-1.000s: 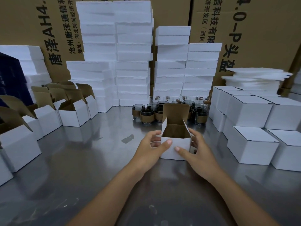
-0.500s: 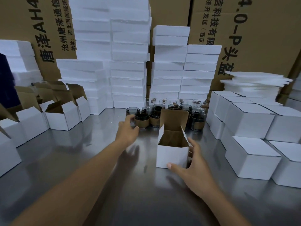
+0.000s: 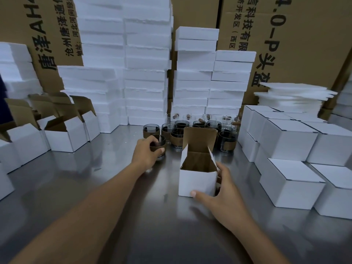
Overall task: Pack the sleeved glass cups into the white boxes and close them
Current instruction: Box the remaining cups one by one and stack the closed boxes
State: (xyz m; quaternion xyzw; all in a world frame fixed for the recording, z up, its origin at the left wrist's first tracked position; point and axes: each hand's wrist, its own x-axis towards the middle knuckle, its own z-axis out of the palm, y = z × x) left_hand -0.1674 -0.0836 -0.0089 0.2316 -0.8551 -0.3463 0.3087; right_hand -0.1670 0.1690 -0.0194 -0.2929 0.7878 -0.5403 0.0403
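An open white box (image 3: 197, 181) with a brown inside stands on the steel table in front of me, its lid flap upright at the back. My right hand (image 3: 222, 195) holds its lower right corner, thumb on the front face. My left hand (image 3: 146, 152) is wrapped around a glass cup with a brown sleeve (image 3: 161, 147), left of the box. Behind the box stands a cluster of several more sleeved glass cups (image 3: 179, 138), partly hidden by the lid flap.
Several open white boxes (image 3: 64, 138) stand at the left. Closed white boxes (image 3: 291, 185) are stacked at the right. Tall piles of white foam blocks (image 3: 146, 73) and big cardboard cartons (image 3: 285, 35) line the back. The steel table (image 3: 95, 187) is bare near me.
My left hand left the box, reached forward and left to the cups, and has closed on one sleeved cup. My right hand slid down to the box's lower right corner.
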